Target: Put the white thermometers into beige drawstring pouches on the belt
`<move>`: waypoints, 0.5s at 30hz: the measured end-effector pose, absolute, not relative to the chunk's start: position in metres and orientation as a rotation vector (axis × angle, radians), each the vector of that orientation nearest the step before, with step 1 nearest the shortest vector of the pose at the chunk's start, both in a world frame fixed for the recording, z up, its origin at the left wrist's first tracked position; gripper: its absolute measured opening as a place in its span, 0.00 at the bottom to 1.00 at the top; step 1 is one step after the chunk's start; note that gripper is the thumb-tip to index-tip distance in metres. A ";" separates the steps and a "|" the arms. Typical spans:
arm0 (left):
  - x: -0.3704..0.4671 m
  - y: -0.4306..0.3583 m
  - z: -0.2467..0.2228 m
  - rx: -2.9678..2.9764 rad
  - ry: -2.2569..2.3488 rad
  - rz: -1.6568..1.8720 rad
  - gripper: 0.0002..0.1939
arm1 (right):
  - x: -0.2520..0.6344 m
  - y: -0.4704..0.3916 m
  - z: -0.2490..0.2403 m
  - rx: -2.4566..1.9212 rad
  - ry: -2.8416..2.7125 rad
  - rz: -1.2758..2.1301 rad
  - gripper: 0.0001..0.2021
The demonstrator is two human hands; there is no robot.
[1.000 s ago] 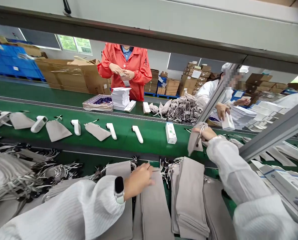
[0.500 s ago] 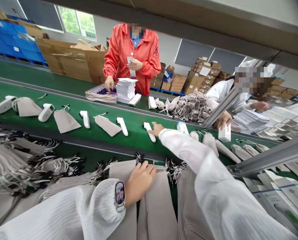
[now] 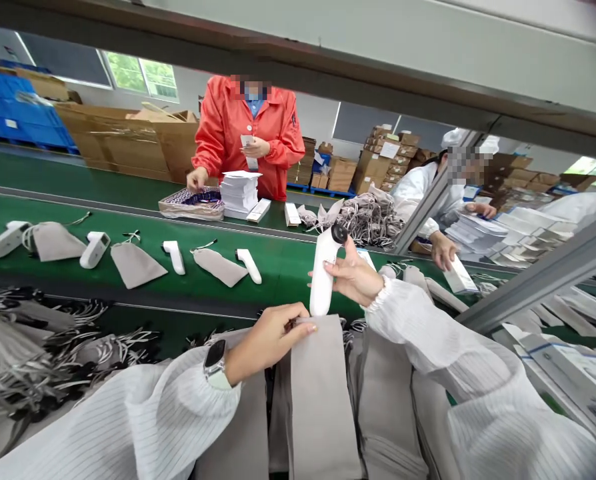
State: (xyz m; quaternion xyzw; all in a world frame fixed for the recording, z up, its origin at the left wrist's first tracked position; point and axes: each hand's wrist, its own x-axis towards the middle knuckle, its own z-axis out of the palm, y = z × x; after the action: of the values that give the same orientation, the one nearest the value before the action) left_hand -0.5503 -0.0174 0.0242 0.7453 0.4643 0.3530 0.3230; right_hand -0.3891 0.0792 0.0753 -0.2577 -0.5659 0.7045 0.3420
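Note:
Upright in my right hand (image 3: 355, 275) is a white handheld thermometer (image 3: 323, 273) with a black-ringed head, its lower end at the mouth of a grey drawstring pouch (image 3: 323, 393). My left hand (image 3: 275, 337) pinches the upper left edge of that pouch, thumb in front and the other fingers behind. Whether the thermometer's tip is inside the opening is hard to make out. The pouch lies on top of a stack of similar pouches, with another pouch stack (image 3: 385, 393) just to its right.
Thermometers and pouches lie along the green conveyor belt (image 3: 283, 283). Many corded pouches (image 3: 23, 347) pile up at left. A slanted metal post (image 3: 538, 267) stands at right. Opposite, a co-worker in red (image 3: 251, 147) handles leaflets; another in white (image 3: 428, 193) holds a box.
My right hand has picked up the thermometer from the belt and brought it to the pouch. My left hand, earlier resting on the stack, now grips the pouch's top edge.

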 end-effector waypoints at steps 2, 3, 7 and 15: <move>-0.547 -0.018 0.029 1.979 1.221 1.016 0.11 | -0.387 0.067 0.072 -0.689 -1.468 1.861 0.30; -0.546 -0.019 0.030 1.991 1.238 1.076 0.11 | -0.387 0.062 0.068 -0.708 -1.501 1.870 0.23; -0.543 -0.017 0.033 2.000 1.340 1.280 0.09 | -0.389 0.051 0.049 -0.878 -1.867 1.594 0.17; -0.534 -0.017 0.043 2.113 1.451 1.160 0.11 | -0.382 0.015 0.023 -0.984 -2.339 0.636 0.32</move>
State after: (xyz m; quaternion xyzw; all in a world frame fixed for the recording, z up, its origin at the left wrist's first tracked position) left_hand -0.5336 -0.0165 0.0427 0.7409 0.5089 0.4068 0.1633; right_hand -0.3818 0.0146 0.0232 -0.3631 -0.8634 0.2348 0.2599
